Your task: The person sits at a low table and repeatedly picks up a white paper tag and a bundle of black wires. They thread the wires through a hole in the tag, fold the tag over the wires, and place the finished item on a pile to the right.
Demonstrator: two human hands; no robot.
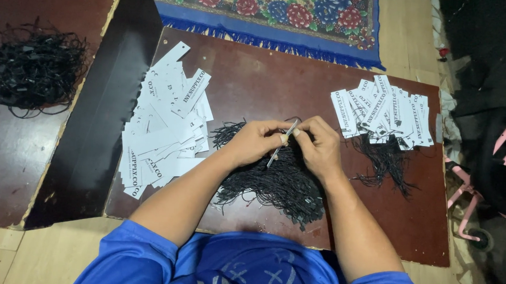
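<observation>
We judge the tag (pixel 283 141) light and thin, pinched at its ends by left hand (pixel 257 141) and right hand (pixel 318 145) fingertips.

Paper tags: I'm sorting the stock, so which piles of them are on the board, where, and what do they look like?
Loose tags: left of the hands, a fanned heap of white rectangular cards with black print.
Strung tags: upper right of the board, white printed cards with black cords trailing below.

left hand (pixel 257 141), right hand (pixel 318 145), fingertips pinched together
</observation>
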